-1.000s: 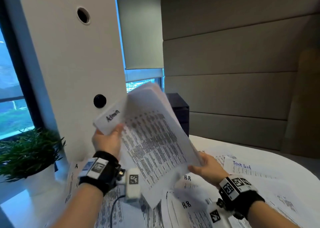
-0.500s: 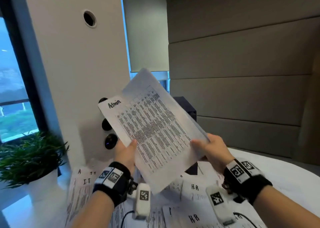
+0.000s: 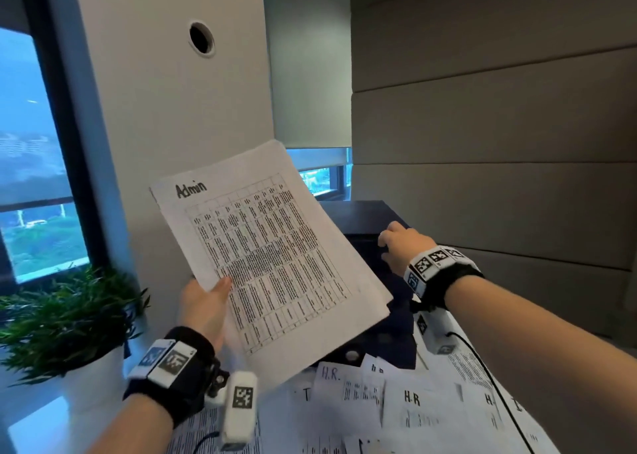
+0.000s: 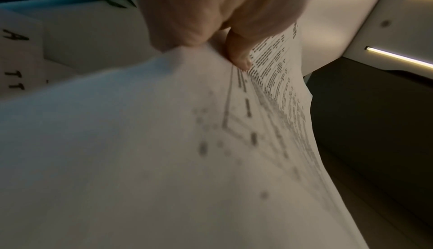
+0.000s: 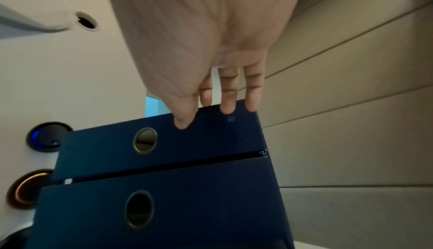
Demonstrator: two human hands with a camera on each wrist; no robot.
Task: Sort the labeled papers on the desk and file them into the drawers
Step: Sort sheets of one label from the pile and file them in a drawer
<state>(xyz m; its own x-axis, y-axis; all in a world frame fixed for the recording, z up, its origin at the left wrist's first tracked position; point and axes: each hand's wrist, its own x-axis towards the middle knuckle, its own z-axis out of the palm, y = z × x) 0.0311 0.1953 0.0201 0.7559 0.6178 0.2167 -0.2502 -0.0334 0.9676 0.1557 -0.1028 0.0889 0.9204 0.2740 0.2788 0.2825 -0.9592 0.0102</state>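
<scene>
A stack of printed papers headed "Admin" (image 3: 272,264) is held up over the desk by my left hand (image 3: 210,291), which holds its lower left edge. In the left wrist view the thumb (image 4: 236,56) pinches the papers (image 4: 164,142). Behind them stands a dark blue drawer unit (image 3: 362,216). My right hand (image 3: 389,238) is at its top front edge. In the right wrist view its straight fingers (image 5: 227,104) are at the upper rim of the top drawer (image 5: 199,138), above a round pull hole (image 5: 145,140). The lower drawer (image 5: 187,206) is closed.
Loose sheets marked "H.R" (image 3: 412,398) and others cover the white desk (image 3: 38,419) in front of the unit. A potted plant (image 3: 65,319) stands at the left by the window. A white pillar (image 3: 172,109) with round holes rises behind the papers.
My right hand has let go of the Admin stack and moved forward to the drawer unit's top. My left hand now holds the stack alone, with its grip at the lower left edge.
</scene>
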